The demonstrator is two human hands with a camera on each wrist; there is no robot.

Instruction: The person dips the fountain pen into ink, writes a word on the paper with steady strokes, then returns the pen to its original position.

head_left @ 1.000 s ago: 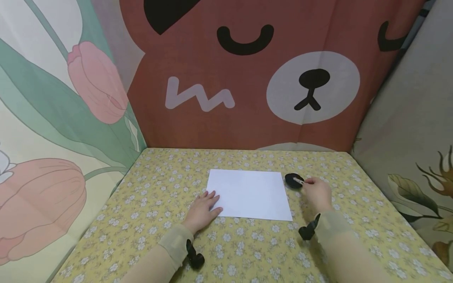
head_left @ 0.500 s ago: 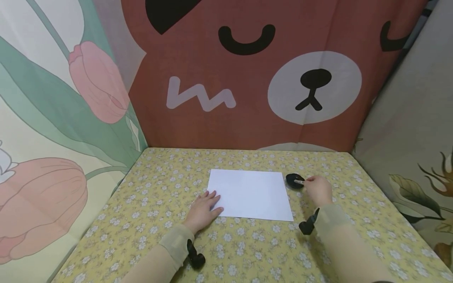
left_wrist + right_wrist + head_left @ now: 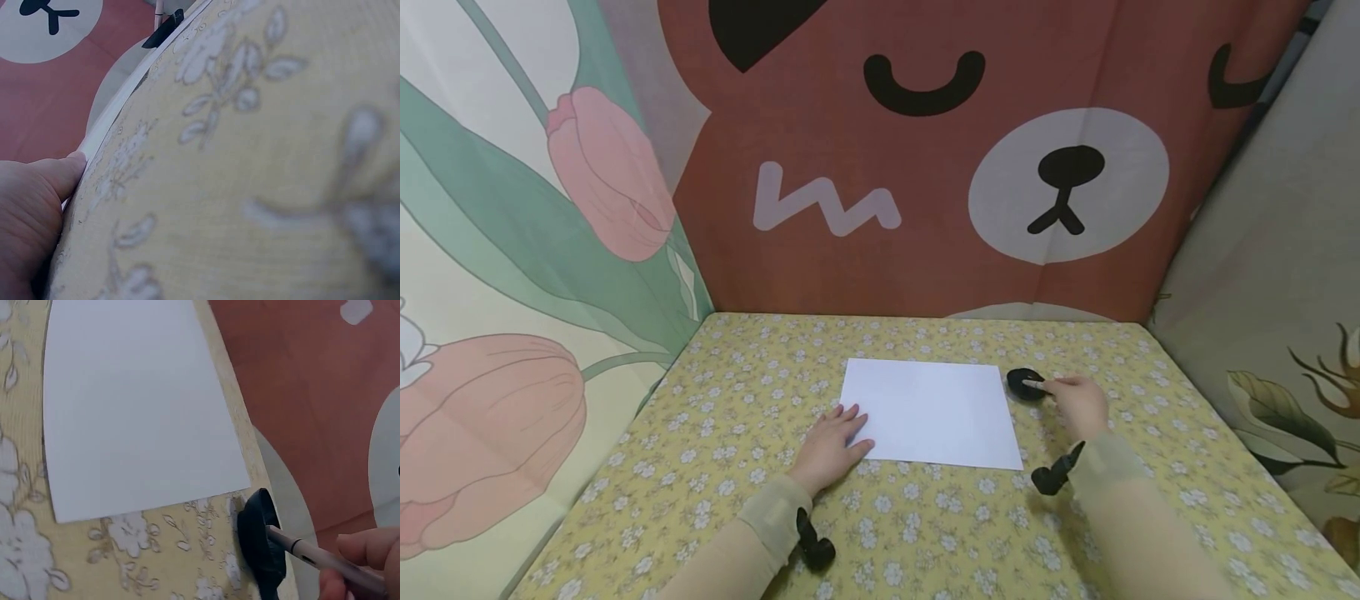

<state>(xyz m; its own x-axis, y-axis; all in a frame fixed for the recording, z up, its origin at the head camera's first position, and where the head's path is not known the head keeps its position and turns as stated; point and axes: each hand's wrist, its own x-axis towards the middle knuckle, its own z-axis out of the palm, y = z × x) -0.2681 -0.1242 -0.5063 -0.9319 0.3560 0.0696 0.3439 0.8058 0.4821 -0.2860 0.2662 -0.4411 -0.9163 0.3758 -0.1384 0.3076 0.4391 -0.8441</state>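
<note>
A white sheet of paper [image 3: 934, 412] lies on the table. My left hand [image 3: 829, 448] is spread flat over its near left corner, with the thumb [image 3: 59, 175] at the paper's edge in the left wrist view. To the right of the sheet is a small round black dish [image 3: 1019, 392]. My right hand [image 3: 1081, 407] pinches a slim pinkish-grey pen [image 3: 312, 555] with a black ring. The pen slants down into the dish, its tip hidden inside the hollow. In the right wrist view the dish [image 3: 252, 534] stands just past the paper's corner.
A yellow floral cloth [image 3: 910, 550] covers the table. Printed fabric hangs around it: a brown bear face [image 3: 820, 275] behind, tulips [image 3: 602, 175] on the left, a grey floral sheet [image 3: 1262, 275] on the right. Black camera mounts [image 3: 814, 542] are on both wrists.
My right hand has shifted slightly at the dish, its fingers now a little straighter along the pen. The pen tip stays over the dish. Left hand and paper keep their places.
</note>
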